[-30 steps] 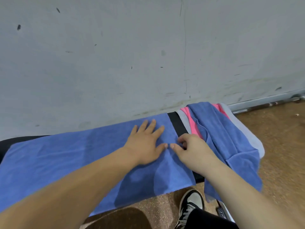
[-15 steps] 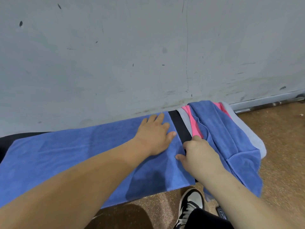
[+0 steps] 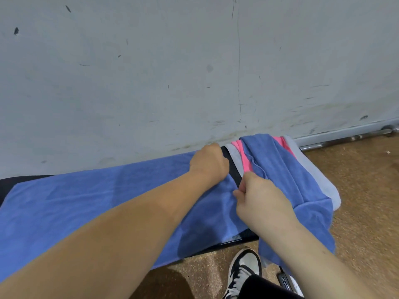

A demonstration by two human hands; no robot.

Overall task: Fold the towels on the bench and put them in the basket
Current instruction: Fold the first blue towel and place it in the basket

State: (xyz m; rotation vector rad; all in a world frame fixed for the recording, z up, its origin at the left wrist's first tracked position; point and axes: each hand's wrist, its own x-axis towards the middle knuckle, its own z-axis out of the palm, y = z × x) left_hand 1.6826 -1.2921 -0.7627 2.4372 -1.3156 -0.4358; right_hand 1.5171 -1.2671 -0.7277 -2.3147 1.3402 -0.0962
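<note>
We're seeing the spread blue towel (image 3: 86, 203) lying flat along the black worktop (image 3: 234, 171), its right edge being gripped at both corners. Left hand (image 3: 210, 161) is curling its fingers closed on the far corner by the wall; right hand (image 3: 262, 203) is pinching the near edge with fingers closed. A pile of blue, pink and grey towels (image 3: 287, 175) is draping over the worktop's right end.

On the 1 bench (image 3: 232, 170) lie 2 blue towels (image 3: 86, 203), 1 pink towel (image 3: 245, 157), 1 grey towel (image 3: 317, 175); 2 hands (image 3: 210, 161).
</note>
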